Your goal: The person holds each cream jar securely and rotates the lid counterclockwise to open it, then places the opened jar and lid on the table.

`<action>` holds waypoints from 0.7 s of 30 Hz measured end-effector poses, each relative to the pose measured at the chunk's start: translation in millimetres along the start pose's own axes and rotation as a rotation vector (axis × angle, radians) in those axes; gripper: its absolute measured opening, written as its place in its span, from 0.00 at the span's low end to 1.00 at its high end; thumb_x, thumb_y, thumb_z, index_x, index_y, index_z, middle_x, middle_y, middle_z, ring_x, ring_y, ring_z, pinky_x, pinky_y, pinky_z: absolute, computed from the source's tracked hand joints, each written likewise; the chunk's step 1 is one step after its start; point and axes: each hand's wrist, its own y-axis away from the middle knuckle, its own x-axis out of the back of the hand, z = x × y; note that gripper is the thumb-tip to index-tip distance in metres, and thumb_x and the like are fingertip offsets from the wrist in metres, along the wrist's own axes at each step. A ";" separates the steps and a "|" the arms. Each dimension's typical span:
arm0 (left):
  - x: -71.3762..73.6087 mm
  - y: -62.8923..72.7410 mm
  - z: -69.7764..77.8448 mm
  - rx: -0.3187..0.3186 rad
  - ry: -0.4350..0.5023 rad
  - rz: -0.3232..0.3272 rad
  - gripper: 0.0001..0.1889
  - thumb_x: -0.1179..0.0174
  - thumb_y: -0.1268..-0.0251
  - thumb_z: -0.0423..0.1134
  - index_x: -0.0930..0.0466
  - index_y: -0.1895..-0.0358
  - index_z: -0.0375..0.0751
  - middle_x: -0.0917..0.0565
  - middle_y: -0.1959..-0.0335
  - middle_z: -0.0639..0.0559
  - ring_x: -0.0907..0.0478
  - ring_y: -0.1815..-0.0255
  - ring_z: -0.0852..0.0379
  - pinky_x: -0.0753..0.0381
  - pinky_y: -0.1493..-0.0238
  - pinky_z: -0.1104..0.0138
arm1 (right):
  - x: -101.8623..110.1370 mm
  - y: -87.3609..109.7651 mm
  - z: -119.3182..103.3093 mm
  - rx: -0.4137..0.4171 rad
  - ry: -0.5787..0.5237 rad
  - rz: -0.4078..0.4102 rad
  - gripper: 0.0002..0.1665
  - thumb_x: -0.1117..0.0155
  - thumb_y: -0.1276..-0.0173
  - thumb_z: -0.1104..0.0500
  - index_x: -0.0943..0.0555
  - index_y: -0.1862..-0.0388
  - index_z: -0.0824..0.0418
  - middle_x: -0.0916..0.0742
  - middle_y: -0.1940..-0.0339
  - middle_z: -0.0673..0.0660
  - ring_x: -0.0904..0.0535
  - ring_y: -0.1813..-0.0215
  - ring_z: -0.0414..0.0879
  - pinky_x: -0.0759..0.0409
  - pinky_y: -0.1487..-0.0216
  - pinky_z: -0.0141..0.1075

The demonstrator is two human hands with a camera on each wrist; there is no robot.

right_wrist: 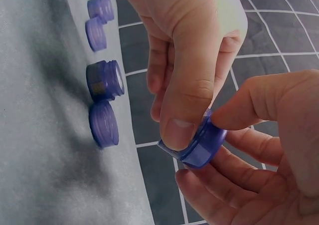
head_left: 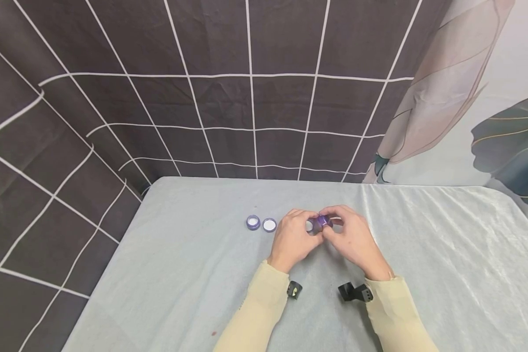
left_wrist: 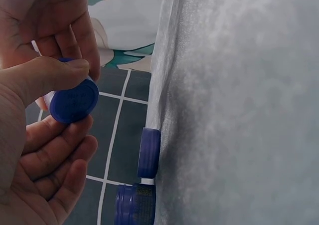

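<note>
A small purple screw-top jar (head_left: 323, 221) is held between both hands, raised above the cloth. My left hand (head_left: 292, 237) pinches it from one side, its thumb (right_wrist: 179, 132) lying across the jar. From the other side my right hand (head_left: 351, 240) grips the jar's purple rim with thumb and fingertips. In the left wrist view the round purple end (left_wrist: 75, 103) of the jar faces the camera. Below the hands stand an open purple jar (right_wrist: 104, 80) and a purple lid (right_wrist: 103, 124), mostly hidden behind the hands in the head view.
Left of the hands, another open purple jar (head_left: 253, 222) and a white-lined lid (head_left: 269, 225) lie side by side on the pale cloth-covered table (head_left: 171, 274). A dark gridded curtain (head_left: 220, 102) hangs behind the table. A leaf-patterned curtain (head_left: 449, 98) is at the right.
</note>
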 end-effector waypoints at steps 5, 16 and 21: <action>0.0 -0.2 -0.3 -0.003 -0.013 0.001 0.20 0.24 0.51 0.48 0.11 0.54 0.44 0.11 0.60 0.56 0.17 0.54 0.59 0.21 0.50 0.70 | -0.1 0.1 0.4 0.034 -0.006 -0.001 0.17 0.35 0.42 0.69 0.17 0.52 0.67 0.14 0.52 0.62 0.16 0.49 0.57 0.17 0.49 0.50; 0.4 -0.1 0.3 0.004 -0.016 -0.001 0.19 0.25 0.51 0.47 0.11 0.55 0.44 0.11 0.61 0.56 0.17 0.53 0.60 0.21 0.50 0.71 | -0.1 0.0 0.2 0.037 0.000 -0.003 0.16 0.33 0.39 0.67 0.17 0.51 0.67 0.15 0.51 0.62 0.18 0.46 0.57 0.17 0.49 0.51; 0.5 -0.2 0.3 0.003 -0.016 0.001 0.19 0.25 0.51 0.47 0.11 0.55 0.44 0.11 0.61 0.56 0.17 0.53 0.60 0.21 0.50 0.70 | -0.7 -0.2 -0.2 0.024 -0.004 -0.004 0.16 0.33 0.38 0.67 0.17 0.51 0.67 0.15 0.50 0.62 0.17 0.47 0.58 0.17 0.49 0.50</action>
